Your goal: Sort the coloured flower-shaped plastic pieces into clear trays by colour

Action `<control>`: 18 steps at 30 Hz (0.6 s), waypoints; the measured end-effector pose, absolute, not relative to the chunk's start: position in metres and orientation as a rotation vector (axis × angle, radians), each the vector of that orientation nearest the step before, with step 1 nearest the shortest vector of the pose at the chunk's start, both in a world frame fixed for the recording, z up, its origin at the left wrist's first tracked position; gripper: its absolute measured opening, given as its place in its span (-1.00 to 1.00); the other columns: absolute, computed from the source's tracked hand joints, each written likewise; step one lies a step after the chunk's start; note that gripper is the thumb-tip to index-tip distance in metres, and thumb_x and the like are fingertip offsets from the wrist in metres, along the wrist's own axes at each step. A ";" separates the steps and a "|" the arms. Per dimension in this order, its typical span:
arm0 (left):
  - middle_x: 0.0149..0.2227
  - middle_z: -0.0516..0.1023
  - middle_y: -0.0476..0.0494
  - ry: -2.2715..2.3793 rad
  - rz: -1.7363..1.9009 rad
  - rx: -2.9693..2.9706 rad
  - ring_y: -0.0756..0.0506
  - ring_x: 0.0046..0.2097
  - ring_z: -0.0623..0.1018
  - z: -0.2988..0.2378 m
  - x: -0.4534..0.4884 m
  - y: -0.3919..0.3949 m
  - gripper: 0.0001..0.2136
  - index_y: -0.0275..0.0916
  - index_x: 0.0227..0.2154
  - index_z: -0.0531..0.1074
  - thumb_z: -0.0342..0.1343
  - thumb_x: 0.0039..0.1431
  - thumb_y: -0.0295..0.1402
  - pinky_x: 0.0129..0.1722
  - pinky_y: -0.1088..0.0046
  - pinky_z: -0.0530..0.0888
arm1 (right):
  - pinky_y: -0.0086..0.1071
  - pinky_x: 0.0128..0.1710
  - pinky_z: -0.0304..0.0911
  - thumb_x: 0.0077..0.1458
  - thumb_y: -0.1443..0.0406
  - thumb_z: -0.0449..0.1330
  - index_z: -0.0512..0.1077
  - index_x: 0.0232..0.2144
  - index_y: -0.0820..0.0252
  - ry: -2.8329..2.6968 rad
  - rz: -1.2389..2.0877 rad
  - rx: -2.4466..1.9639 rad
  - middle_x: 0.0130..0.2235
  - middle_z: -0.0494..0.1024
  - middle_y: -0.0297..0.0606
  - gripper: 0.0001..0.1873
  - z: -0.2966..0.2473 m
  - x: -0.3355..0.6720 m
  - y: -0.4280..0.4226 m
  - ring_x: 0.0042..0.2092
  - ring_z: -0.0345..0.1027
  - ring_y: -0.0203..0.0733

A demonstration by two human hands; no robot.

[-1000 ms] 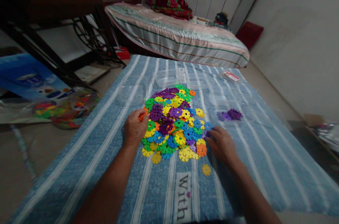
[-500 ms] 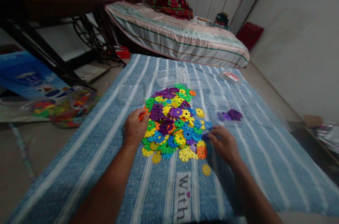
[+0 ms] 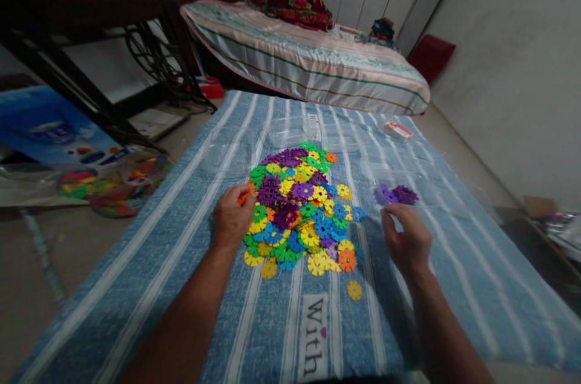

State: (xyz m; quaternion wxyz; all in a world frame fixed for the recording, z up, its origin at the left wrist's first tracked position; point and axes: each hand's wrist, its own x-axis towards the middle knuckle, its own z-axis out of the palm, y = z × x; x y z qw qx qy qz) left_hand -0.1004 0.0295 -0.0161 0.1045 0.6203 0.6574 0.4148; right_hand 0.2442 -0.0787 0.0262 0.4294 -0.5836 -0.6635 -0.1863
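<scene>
A heap of plastic snowflake discs (image 3: 310, 236) in yellow, green, blue, orange and purple lies on the striped cloth. At its left edge my left hand (image 3: 232, 214) is closed on orange snowflake discs (image 3: 246, 195), which stick out between thumb and fingers. To the right of the heap, my right hand (image 3: 408, 236) has its fingertips pinched at the near rim of a clear plastic box. Whatever is between those fingertips is hidden. Purple snowflake discs (image 3: 403, 195) lie in that box, just beyond the fingers. A single yellow disc (image 3: 354, 290) lies apart, nearer to me.
More clear plastic boxes (image 3: 227, 157) stand around the far side of the heap. A small red and white packet (image 3: 398, 129) lies at the back right. Left of the cloth-covered surface, a bag of colourful pieces (image 3: 131, 184) sits low. A bed (image 3: 308, 63) stands behind.
My right hand has moved right and slightly away from me, from the heap's edge to the clear box, after holding a purple disc. My left hand has stayed in place.
</scene>
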 end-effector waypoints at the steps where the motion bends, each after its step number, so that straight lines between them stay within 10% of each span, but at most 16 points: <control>1: -0.19 0.61 -0.14 1.941 1.229 1.824 -0.16 -0.10 0.56 -0.016 -0.100 0.029 -0.81 -0.19 -0.31 0.51 0.06 0.06 -0.28 0.02 0.31 0.46 | -0.25 -0.19 0.43 0.19 0.33 0.16 0.48 -0.33 0.13 -1.694 -0.387 -1.445 -0.33 0.59 -0.22 -0.91 0.023 0.238 -0.083 -0.25 0.50 -0.14; 18: -0.18 0.61 -0.13 1.920 1.226 1.792 -0.15 -0.09 0.55 -0.013 -0.099 0.028 -0.82 -0.18 -0.32 0.50 0.07 0.06 -0.26 0.04 0.32 0.44 | 0.04 0.10 0.35 0.12 0.24 0.22 0.48 -0.13 0.18 -2.155 -0.012 -1.455 0.03 0.50 0.02 -0.74 -0.009 0.197 -0.114 0.16 0.31 0.14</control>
